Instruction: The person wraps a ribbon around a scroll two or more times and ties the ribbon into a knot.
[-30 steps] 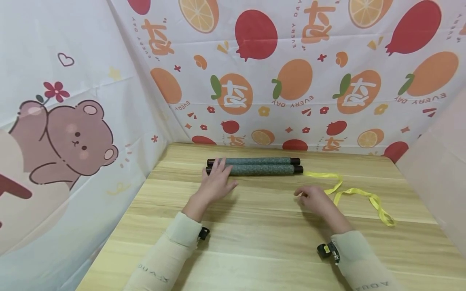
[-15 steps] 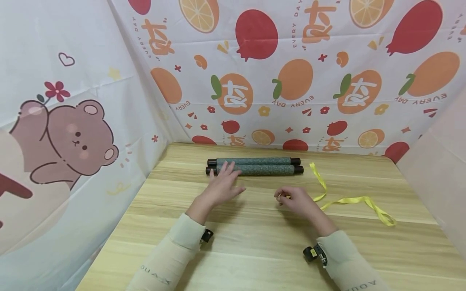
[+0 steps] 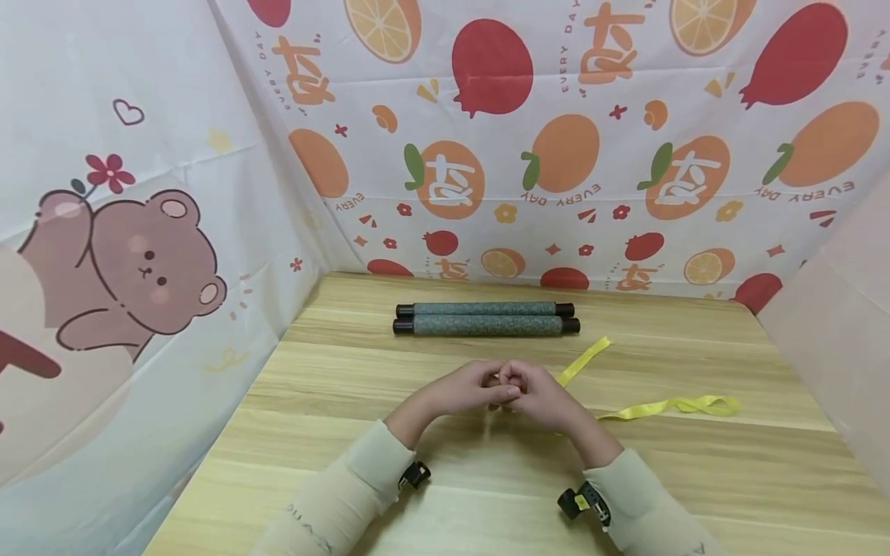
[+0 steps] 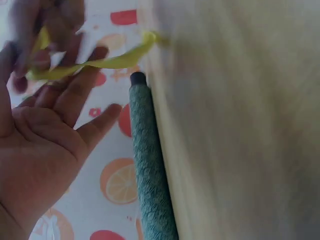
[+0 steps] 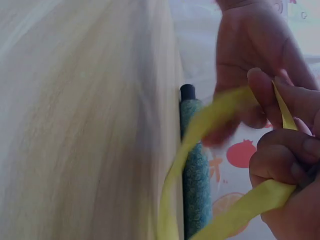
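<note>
My right hand (image 3: 549, 398) pinches a yellow ribbon (image 5: 227, 212), which loops below its curled fingers in the right wrist view. My left hand (image 3: 462, 390) meets it over the middle of the table, fingers mostly extended. In the left wrist view the ribbon (image 4: 107, 62) crosses in front of the left fingers (image 4: 80, 97). One ribbon end (image 3: 587, 359) points away toward the back; another length trails to the right. Behind the hands, two teal patterned rolled scrolls with black ends, a front one (image 3: 487, 325) and a back one (image 3: 487, 308), lie side by side.
The wooden table (image 3: 334, 371) reaches a fruit-print cloth (image 3: 487, 232) at the back. A white cloth with a printed bear (image 3: 160, 262) hangs at the left, and a pale cloth (image 3: 841, 309) stands along the right side.
My left hand has left the scrolls and come toward me and right. My right hand has moved left with the ribbon, drawing its far end away from the scrolls; the hands now meet.
</note>
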Demonstrator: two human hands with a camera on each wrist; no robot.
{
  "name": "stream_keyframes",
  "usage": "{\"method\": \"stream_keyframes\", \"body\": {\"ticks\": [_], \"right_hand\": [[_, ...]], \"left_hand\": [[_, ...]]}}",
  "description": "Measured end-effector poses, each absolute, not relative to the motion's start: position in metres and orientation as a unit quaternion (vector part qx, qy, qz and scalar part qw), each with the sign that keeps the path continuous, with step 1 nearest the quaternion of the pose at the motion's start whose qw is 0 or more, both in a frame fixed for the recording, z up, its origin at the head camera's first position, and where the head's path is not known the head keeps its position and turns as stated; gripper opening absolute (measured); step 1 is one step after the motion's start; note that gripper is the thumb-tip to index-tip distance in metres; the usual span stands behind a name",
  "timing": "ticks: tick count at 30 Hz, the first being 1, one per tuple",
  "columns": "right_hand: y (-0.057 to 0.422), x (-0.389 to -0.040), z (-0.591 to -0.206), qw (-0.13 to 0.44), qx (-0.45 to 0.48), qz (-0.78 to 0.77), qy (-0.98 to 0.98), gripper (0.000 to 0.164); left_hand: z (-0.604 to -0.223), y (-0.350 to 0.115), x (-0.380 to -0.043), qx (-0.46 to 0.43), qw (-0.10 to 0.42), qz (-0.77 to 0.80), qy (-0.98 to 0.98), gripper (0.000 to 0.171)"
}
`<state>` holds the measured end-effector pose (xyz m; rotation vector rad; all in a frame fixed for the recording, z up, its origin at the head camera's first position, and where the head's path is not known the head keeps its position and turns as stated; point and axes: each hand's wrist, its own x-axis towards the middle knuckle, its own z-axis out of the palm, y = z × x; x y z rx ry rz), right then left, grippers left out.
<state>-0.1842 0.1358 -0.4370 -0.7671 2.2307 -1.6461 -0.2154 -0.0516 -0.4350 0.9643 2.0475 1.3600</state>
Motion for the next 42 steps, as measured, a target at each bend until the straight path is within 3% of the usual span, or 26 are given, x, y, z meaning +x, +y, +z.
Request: {"method": "stream_keyframes", "body": {"ticks": [4, 11, 18, 23, 29, 37, 42], "right_hand": [[0.135, -0.176, -0.426, 0.118, -0.252, -0.562, 0.779, 0.007], [0.139, -0.173, -0.421, 0.102, -0.260, -0.555, 0.784, 0.005], [0.152, -0.182, -0.443, 0.089, -0.237, -0.502, 0.827, 0.024], [0.164, -0.180, -0.445, 0.098, -0.202, -0.440, 0.869, 0.029], [0.184, -0.180, -0.447, 0.092, -0.175, -0.370, 0.908, 0.014], [0.224, -0.176, -0.453, 0.089, -0.120, -0.326, 0.933, 0.032], [0.251, -0.175, -0.456, 0.064, -0.109, -0.302, 0.945, 0.036]], "left_hand": [[-0.438, -0.048, -0.211, 0.343, 0.252, 0.499, 0.755, 0.036], [-0.437, -0.052, -0.210, 0.324, 0.210, 0.432, 0.815, 0.051], [-0.434, -0.063, -0.213, 0.311, 0.171, 0.357, 0.864, 0.057], [-0.432, -0.082, -0.223, 0.321, 0.128, 0.264, 0.900, 0.048], [-0.427, -0.109, -0.235, 0.289, 0.097, 0.223, 0.926, 0.041], [-0.415, -0.157, -0.249, 0.233, 0.048, 0.170, 0.956, 0.021], [-0.411, -0.187, -0.255, 0.212, 0.021, 0.139, 0.967, 0.022]]}}
